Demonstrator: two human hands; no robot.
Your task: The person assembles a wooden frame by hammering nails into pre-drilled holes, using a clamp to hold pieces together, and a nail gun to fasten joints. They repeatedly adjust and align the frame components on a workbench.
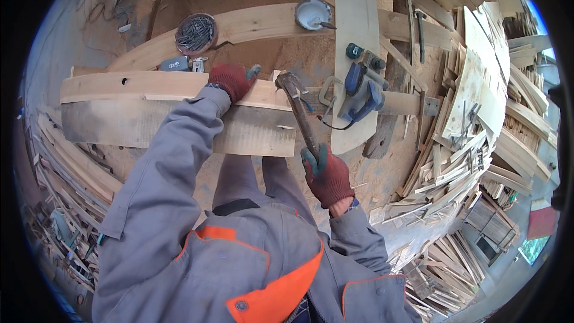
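Observation:
My right hand (327, 174), in a dark red and green work glove, is wrapped round the wooden handle of a hammer (308, 125). The hammer's metal head is raised near the right end of a curved wooden workpiece (152, 85), which has a pale upper board and a greyish, stained panel (143, 121) on its near side. Gloved alike, my left hand (234, 82) grips the far edge of that workpiece, partly hiding its fingers. Just beyond it lie a blue-grey tool with a metal end (182, 64) and a round container of nails (196, 34).
A white bowl with a brush (313, 14) stands on a far plank. On the right, a blue power planer (362, 93) lies beside a C-clamp (329, 93) on a long pale board (353, 24). Another hammer (421, 36) lies farther right. Scrap wood piles (457, 167) flank the workspace.

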